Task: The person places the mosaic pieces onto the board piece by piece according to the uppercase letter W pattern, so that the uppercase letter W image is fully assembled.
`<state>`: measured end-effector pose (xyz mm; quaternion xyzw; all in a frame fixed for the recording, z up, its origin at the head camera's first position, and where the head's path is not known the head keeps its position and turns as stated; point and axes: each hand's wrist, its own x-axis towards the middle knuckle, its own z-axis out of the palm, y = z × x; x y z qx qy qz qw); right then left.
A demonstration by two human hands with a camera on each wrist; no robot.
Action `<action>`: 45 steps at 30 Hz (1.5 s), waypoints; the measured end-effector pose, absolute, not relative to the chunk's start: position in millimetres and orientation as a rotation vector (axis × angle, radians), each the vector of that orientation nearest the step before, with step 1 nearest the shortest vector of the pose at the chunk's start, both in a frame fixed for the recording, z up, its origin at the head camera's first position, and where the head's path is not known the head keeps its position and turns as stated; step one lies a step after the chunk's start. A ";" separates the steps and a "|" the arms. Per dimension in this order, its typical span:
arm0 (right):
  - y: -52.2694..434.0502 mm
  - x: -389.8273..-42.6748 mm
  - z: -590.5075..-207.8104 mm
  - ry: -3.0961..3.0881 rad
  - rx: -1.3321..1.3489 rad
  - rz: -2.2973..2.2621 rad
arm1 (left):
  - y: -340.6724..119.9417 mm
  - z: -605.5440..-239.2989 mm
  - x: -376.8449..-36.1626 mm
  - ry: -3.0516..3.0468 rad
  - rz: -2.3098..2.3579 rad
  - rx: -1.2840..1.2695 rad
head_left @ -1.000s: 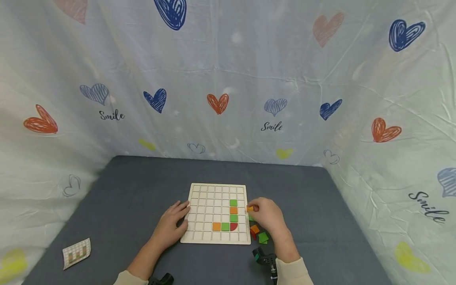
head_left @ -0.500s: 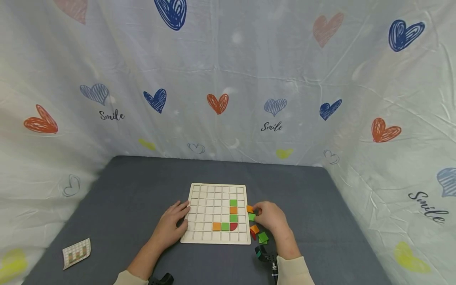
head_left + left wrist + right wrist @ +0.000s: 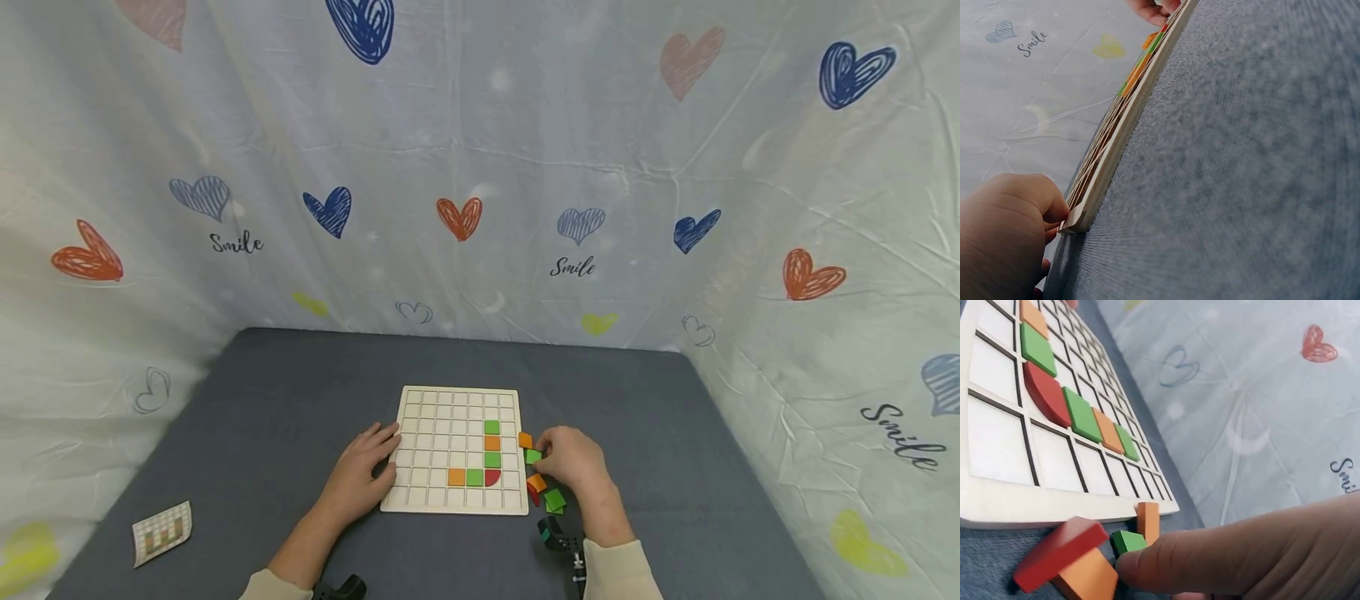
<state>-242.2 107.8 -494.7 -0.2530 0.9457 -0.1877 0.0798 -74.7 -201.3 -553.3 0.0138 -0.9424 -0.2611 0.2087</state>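
A pale wooden grid board lies on the table. Green, orange and red tiles form an L in its cells, with a rounded red tile at the corner. My left hand rests along the board's left edge, fingers spread and fingertips touching it; in the left wrist view the thumb bends against the edge. My right hand, just right of the board, pinches a loose green tile near the table; its index finger is hidden in the right wrist view. A loose orange tile sits just beyond, by the board's edge.
Nearer the person, by the board's right side, lie an orange tile, a red tile and a small stack of green tiles. A patterned card lies far left. A heart-printed curtain surrounds the dark table.
My right hand has let go of the orange tile beside the board and shifted slightly nearer and right, onto the green tile. The left hand stays put.
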 end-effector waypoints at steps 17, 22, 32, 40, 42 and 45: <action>107.2 -233.7 -444.0 2.695 -0.772 -0.839 | -201.9 -553.3 -73.7 -2.626 -0.733 0.051; 92.4 -223.1 -427.7 2.609 -0.828 -0.938 | -202.0 -552.4 -73.0 -2.621 -0.725 0.057; 67.3 -205.6 -436.9 2.536 -1.012 -1.037 | -201.4 -552.8 -73.3 -2.632 -0.723 0.048; 45.4 -197.9 -450.0 2.606 -1.098 -0.920 | -200.4 -553.2 -74.3 -2.632 -0.719 0.064; 40.1 -197.3 -456.0 2.605 -1.113 -0.872 | -200.6 -553.5 -74.5 -2.631 -0.723 0.069; 33.6 -196.4 -466.9 2.605 -1.110 -0.816 | -200.5 -554.0 -74.9 -2.631 -0.722 0.069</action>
